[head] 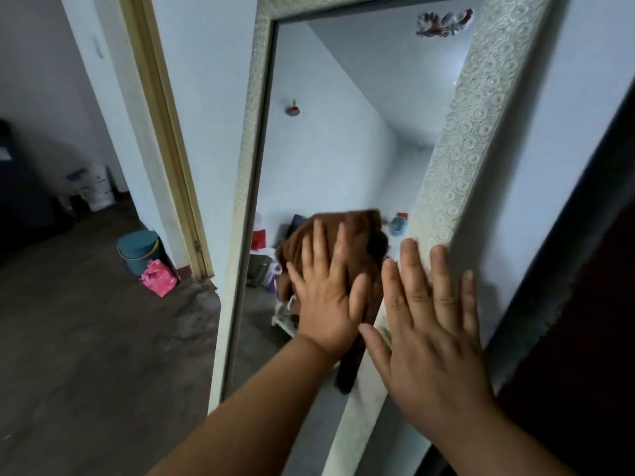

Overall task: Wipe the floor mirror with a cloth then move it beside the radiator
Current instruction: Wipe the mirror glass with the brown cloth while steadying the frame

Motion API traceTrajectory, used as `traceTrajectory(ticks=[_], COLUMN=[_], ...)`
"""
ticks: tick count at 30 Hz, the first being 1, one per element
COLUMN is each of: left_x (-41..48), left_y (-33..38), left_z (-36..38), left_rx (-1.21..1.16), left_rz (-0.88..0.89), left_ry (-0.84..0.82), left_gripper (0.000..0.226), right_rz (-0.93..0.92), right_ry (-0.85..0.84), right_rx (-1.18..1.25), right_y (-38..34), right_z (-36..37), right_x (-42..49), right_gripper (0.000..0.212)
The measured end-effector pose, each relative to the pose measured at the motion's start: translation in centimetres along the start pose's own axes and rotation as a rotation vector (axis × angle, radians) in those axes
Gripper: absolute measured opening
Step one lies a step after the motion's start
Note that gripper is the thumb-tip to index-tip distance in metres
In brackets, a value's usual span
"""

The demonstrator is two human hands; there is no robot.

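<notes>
Right hand (433, 338) lay flat on mirror frame (464, 149), fingers (412, 269) straight | left hand (326, 304) pressed cloth (364, 242) on glass (343, 132), fingers spread | step was wiping | next move likely needed strokes over upper glass.

Mirror (343, 149) top & btm cut off at view edges, cloth (364, 235) blurred, partly hidden behind left hand (326, 300)
</notes>
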State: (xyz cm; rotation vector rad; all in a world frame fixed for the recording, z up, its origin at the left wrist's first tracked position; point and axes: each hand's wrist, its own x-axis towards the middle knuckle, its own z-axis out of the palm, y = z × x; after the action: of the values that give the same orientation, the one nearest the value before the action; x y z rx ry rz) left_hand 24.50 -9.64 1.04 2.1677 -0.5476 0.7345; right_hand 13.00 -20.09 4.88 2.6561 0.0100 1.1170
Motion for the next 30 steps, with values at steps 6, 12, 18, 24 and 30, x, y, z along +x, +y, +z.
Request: traceTrajectory(ticks=[6,12,18,24,30], left_x=[-4.3,6.5,2.7,-4.1,0.9], left_y=[-3.6,-2.5,-10.2,-7.7,0.3], left_z=[0.6,-2.6,-0.6,0.5,-1.9], left_rx=[-0.068,-0.025,-0.103,-0.106,-0.012], left_rz=[-0.277,-0.066,-0.415,-0.548,0.095], left_ry=[-0.084,0.014,0.081,-0.083,-0.16], left_gripper=[0.072,0.072,0.085,0.082,0.072], right_rz=[0.006,0.031,0.129,0.199,0.163], right_ry=[-0.027,0.006,0.025,-0.04,-0.014], right_rx=[0.004,-0.037,-0.082,-0.081,-0.067], right_y=[-1.1,-1.7,-3.2,-5.0,-4.8], right_z=[0.3,1.1,2.0,1.8,1.2], right_x=[-0.4,-0.7,-0.5,-1.2,-1.6], right_gripper=[0.08,0.074,0.076,0.084,0.08])
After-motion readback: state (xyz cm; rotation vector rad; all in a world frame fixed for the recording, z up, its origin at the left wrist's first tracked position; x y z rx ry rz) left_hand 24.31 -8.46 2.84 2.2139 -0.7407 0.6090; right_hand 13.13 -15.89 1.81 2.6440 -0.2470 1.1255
